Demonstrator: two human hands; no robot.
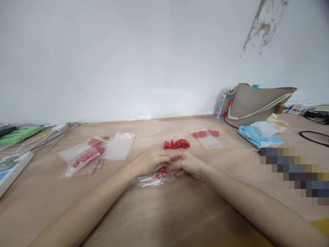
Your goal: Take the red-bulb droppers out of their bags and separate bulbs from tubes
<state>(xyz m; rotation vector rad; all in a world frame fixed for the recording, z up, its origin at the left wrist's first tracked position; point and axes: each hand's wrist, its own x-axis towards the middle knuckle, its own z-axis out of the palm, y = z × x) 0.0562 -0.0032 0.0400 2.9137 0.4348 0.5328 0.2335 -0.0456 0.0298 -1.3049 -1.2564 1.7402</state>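
Observation:
My left hand point(151, 161) and my right hand point(186, 164) meet at the middle of the wooden table point(180, 206), fingers curled together on the mouth of a small clear plastic bag point(151, 179). The bag lies flat under them and holds red-tipped droppers. Just beyond my fingers lies a loose row of red-tipped droppers point(176, 142). Further right, another group of droppers point(207, 135) rests on a clear bag.
Filled clear bags point(82, 157) and empty ones point(118, 145) lie at the left. A grey handbag point(254, 103), a blue tissue pack point(258, 137) and a bottle point(224, 104) stand at the back right. A white device point(12, 168) and cables sit at the far left, by the wall.

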